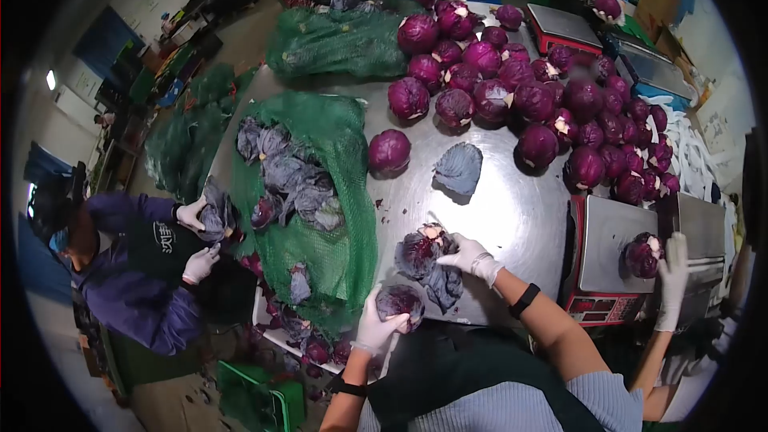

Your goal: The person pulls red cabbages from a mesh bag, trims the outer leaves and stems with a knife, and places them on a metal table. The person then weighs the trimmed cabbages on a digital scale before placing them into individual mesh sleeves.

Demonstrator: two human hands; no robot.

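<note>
My left hand [374, 324], in a white glove, is closed around a red cabbage [402, 306] at the table's near edge. My gloved right hand [475, 260] grips the right side of a second red cabbage [416, 256], whose pale cut stem faces up. A loose, dull purple outer leaf [444, 286] hangs from that cabbage beneath my right hand. Farther up the table lies a greyish detached leaf [458, 169]. One whole red cabbage [390, 150] sits by itself to the left of it.
A pile of red cabbages [512, 88] covers the far right of the steel table [504, 216]. Green mesh sacks [352, 192] lie on the left. A scale [612, 248] stands right, near a co-worker's gloved hand [674, 272]. Another co-worker [152, 256] handles leaves at left.
</note>
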